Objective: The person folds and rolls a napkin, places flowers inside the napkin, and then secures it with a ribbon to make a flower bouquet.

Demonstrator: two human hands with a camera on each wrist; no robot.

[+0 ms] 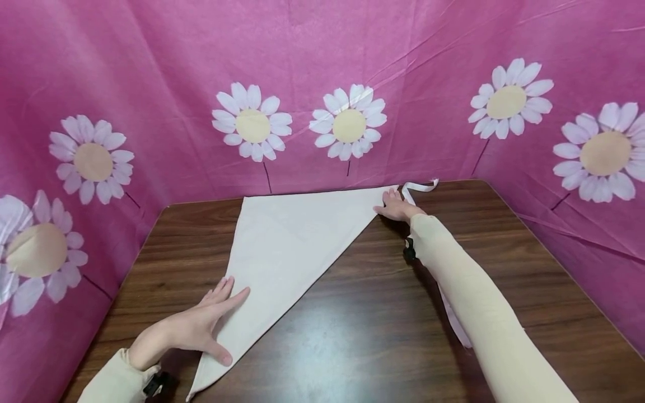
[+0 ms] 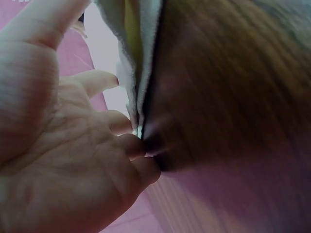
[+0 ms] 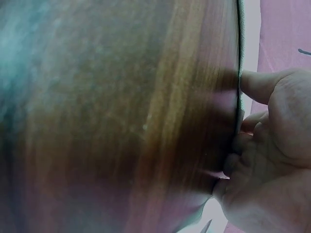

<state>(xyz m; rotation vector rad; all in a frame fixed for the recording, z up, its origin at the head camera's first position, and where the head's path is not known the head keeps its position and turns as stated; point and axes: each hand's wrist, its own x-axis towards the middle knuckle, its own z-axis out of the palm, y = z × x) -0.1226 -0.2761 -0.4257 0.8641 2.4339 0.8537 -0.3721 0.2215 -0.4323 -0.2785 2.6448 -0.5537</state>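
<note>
A white cloth [image 1: 287, 240] lies flat on the table as a long triangle, its wide side along the back edge and a narrow tip at the front left. Spread fingers of my left hand [image 1: 201, 327] rest on its left border near that tip. In the left wrist view the fingertips touch the cloth's layered edge [image 2: 129, 53]. My right hand [image 1: 398, 207] lies over the far right corner, fingers extended. The right wrist view shows its thumb and fingertips against the cloth's edge [image 3: 250, 39]. A thin white strap [image 1: 420, 187] curls out beyond that corner.
The dark wooden table [image 1: 353, 324] reaches back to a pink curtain [image 1: 322, 45] printed with large daisies. A pale strip [image 1: 453, 322] shows beside my right forearm, partly hidden by the sleeve.
</note>
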